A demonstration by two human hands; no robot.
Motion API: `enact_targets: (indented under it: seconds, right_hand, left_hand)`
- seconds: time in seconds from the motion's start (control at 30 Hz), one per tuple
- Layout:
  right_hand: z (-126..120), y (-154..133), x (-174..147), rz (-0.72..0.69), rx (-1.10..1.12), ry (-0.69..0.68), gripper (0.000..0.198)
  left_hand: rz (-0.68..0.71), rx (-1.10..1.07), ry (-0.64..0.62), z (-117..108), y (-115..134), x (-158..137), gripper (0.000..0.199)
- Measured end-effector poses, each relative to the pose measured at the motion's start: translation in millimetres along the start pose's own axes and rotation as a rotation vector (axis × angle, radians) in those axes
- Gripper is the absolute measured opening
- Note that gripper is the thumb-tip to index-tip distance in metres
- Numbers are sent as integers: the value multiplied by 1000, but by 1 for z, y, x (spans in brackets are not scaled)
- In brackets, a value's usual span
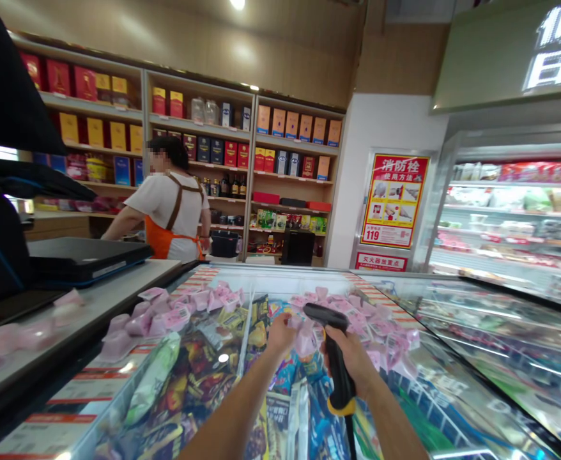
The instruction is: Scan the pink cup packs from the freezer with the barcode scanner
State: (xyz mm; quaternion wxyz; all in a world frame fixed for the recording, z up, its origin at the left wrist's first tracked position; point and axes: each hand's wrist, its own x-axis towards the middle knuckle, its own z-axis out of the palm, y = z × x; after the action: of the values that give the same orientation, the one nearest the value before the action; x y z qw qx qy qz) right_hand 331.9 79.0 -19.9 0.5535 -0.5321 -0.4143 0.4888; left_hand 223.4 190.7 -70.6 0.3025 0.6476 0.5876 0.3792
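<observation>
My right hand (350, 352) is wrapped around the handle of a black and yellow barcode scanner (342, 380), whose head points away to the left. Its cable hangs down from the grip. Close beside the scanner head, the fingers of my left hand (280, 333) pinch a small pink see-through plastic pack (306, 338) with a printed label. More pink packs (364, 319) like it lie in a loose heap on the chest freezer just beyond my hands. Another row of pink packs (158, 316) stretches along the left side.
The freezer (242, 377) holds colourful ice cream packages under glass. On the left counter stand a dark checkout machine (91, 259) and several blurred pink packs (34, 332). A person (170, 204) in an orange apron stands behind, before shelves (252, 128) of boxes. A lit fridge (510, 217) stands right.
</observation>
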Motion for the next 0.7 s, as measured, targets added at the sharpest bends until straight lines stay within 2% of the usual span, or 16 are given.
enact_targets:
  seconds: [0.07,0.13,0.3,0.4,0.5,0.7]
  right_hand:
    - [1,1,0,2,-24,-8,34]
    - [1,2,0,3,-52,-8,36]
    - [4,8,2,21,-100,-18,39]
    - [10,11,3,21,-127,-38,40]
    - [15,12,4,53,-134,-46,37]
    - [18,11,0,60,-111,-87,34]
  left_hand:
    - [85,41,-19,-1,2,4,28]
    - [149,113,25,-16,-1,12,29]
    - [160,344,272,-95,-26,45,33]
    - [116,476,311,-129,-45,57,32]
    - [102,577,286,-137,-56,61,30]
    - [147,632,277,-123,-57,50,26]
